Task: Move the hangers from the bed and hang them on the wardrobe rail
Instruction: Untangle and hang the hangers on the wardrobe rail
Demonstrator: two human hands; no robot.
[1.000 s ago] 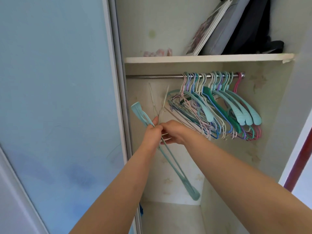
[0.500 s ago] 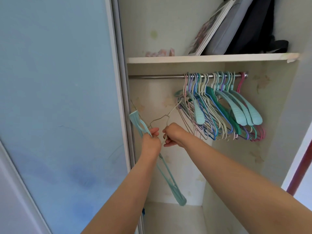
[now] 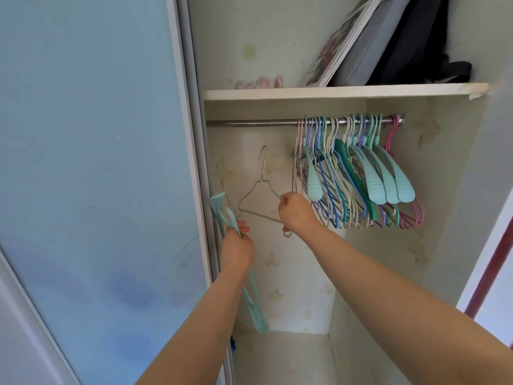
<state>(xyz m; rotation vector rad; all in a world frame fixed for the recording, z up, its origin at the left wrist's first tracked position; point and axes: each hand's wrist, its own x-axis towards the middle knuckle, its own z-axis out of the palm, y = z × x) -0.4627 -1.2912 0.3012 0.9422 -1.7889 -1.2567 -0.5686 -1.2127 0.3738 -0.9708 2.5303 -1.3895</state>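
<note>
Right hand [image 3: 295, 211] pinching thin bendy silver wire hanger [image 3: 259, 195]; left hand [image 3: 237, 250] gripping stiff teal plastic hangers [image 3: 222, 209]. Light; best held near hook.

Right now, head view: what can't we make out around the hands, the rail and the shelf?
- Left hand: how many hangers it grips besides the teal hanger; thin wires blur against the wall.
- Wire hanger: its right shoulder, hidden by the right hand.
- Rail: exact count of hung hangers; they overlap.
- Shelf: bags and book cut off by the top edge.
- Bed: out of frame.
</note>
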